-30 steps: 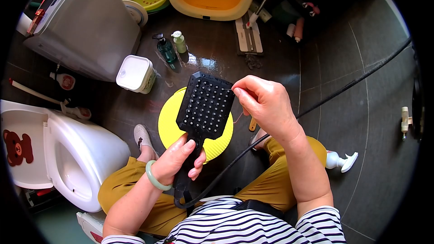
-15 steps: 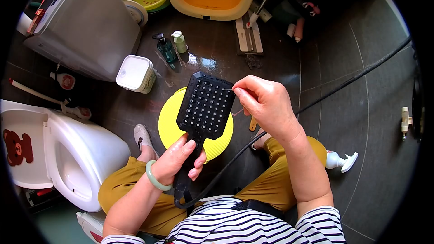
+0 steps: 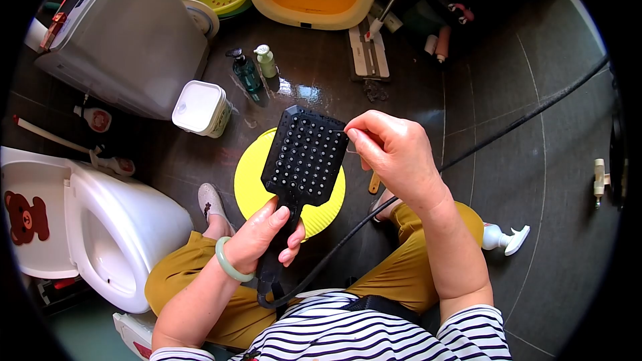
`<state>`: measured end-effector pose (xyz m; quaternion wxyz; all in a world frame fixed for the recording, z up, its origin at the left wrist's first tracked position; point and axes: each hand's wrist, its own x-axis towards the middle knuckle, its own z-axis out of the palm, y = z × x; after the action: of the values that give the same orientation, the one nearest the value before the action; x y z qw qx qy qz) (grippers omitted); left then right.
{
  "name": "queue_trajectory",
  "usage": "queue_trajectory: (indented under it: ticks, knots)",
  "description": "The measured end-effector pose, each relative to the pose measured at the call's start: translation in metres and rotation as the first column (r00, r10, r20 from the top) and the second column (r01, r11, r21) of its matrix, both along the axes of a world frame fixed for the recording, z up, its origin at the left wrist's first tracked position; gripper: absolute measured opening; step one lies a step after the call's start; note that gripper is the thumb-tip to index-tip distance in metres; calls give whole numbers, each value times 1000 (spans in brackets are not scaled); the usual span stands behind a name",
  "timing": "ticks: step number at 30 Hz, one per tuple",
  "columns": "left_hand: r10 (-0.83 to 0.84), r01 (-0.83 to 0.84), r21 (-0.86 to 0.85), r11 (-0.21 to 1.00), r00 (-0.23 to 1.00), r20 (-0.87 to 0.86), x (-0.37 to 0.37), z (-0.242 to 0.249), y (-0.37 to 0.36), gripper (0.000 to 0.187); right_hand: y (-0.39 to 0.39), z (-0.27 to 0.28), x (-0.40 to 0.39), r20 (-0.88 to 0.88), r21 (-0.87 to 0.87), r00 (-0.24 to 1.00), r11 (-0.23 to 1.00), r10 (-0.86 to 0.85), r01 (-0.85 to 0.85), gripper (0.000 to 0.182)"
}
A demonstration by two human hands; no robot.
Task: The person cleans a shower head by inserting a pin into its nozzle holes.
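Observation:
My left hand (image 3: 264, 237) is wrapped round the handle of a black handheld shower head (image 3: 306, 157). Its square face, dotted with rows of pale nozzles, is turned up toward me. A dark hose (image 3: 358, 227) leaves the bottom of the handle. Fingers pinched together, my right hand (image 3: 391, 147) is at the upper right edge of the face. A thin needle (image 3: 340, 132) sticks out of that pinch onto a nozzle near the edge; whether its tip is inside the hole cannot be made out. Beneath the shower head is a round yellow lid-like thing (image 3: 251, 177).
On the left stand a white toilet (image 3: 134, 214) and a grey washing machine (image 3: 134, 40). A white-lidded tub (image 3: 200, 110) and two pump bottles (image 3: 246, 73) are on the wet floor. A spray bottle (image 3: 498, 237) lies by my right knee. An orange folding basin (image 3: 314, 13) leans behind.
My right hand and the needle have shifted very slightly. The shower head and my left hand are almost still.

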<state>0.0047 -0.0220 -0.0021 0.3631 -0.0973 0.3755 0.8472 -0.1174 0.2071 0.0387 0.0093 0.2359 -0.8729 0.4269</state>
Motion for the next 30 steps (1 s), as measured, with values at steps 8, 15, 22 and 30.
queue_trajectory:
  ticks: [8, 15, 22, 30]
  knots:
    - [-3, 2, -33, 999, 1000, -16, 1, 1, 1, 45, -1, -1, 0, 6, 13, 1000, 1000, -18, 18, 9]
    - [-9, 9, 5, 1000, 1000, -6, 0, 0, 0, 44, -1, 0, 1, 9, 44, 999, 998, -45, 45, 9]
    - [-2, 2, 8, 1000, 1000, -5, 0, 1, 0, 45, -1, 0, 1, -3, 57, 999, 997, -44, 44, 9]
    - [17, -24, -214, 976, 999, -31, 0, 4, 9, 45, -4, -6, 7, -297, 261, 955, 963, 16, 65, 4]
